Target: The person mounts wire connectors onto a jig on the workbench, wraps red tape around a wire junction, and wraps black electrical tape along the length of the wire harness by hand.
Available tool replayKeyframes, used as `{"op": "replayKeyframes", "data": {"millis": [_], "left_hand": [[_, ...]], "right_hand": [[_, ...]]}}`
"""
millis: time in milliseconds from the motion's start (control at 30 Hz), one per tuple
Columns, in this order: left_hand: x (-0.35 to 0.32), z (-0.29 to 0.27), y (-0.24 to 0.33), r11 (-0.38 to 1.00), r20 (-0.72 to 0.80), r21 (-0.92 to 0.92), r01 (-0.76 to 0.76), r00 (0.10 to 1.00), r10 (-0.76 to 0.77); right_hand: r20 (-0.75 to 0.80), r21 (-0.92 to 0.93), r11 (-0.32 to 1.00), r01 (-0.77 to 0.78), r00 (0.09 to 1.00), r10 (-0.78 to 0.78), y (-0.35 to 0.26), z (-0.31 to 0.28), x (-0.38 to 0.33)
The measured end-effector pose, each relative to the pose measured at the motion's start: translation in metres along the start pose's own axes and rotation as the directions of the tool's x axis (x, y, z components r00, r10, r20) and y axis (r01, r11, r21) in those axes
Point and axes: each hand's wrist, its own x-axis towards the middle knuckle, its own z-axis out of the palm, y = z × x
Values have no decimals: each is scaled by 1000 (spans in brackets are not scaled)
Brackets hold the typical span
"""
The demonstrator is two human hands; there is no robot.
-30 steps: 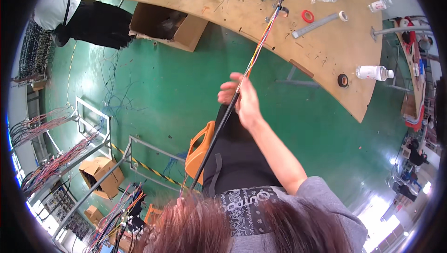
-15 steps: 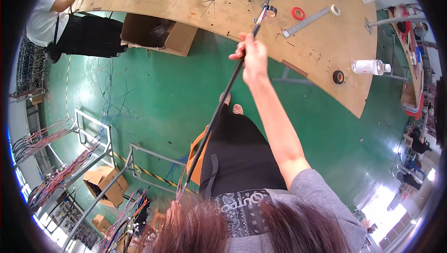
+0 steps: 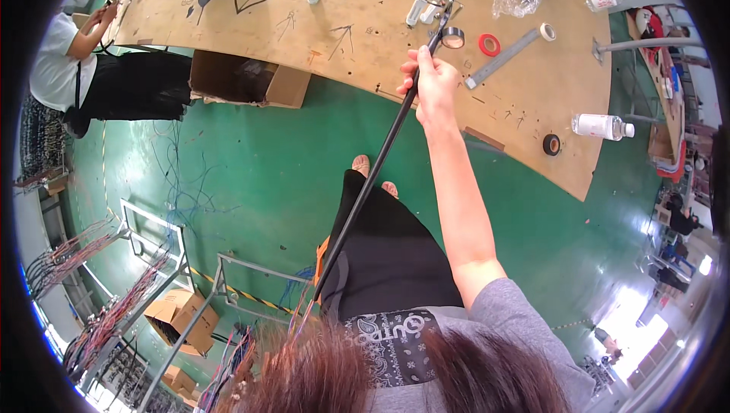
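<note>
My right hand [image 3: 436, 86] is closed around a long, thin black-sleeved cable [image 3: 372, 173] near its far end, over the table edge. The cable runs taut from a metal clamp fixture [image 3: 439, 4] on the table down toward my left side. Near my body, thin coloured wires [image 3: 306, 316] come out of its lower end, and hair covers what lies beyond. My left hand does not show. Just right of my fingers, a roll of black tape [image 3: 452, 38] sits on the wooden table [image 3: 380, 48].
A red tape roll [image 3: 489, 45], a grey strip [image 3: 502, 58], another black roll [image 3: 551, 144] and a bottle [image 3: 602, 126] are on the table. Metal racks hung with wires [image 3: 114, 310] stand at lower left. A co-worker [image 3: 57, 59] stands at far left, by a cardboard box [image 3: 287, 86].
My right hand has moved slightly right, still around the cable. The view has shifted, bringing more of the table's far side into sight. Less of the cable's lower end shows.
</note>
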Motion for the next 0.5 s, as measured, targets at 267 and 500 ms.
{"op": "replayKeyframes", "data": {"millis": [267, 500], "left_hand": [[48, -20, -18, 975, 0, 112, -191, 981, 192], [72, -40, -27, 905, 32, 238, -353, 934, 356]], "right_hand": [[-174, -80, 997, -18, 985, 4, 17, 2, 7], [-188, -220, 974, 62, 976, -105, 19, 5, 9]]}}
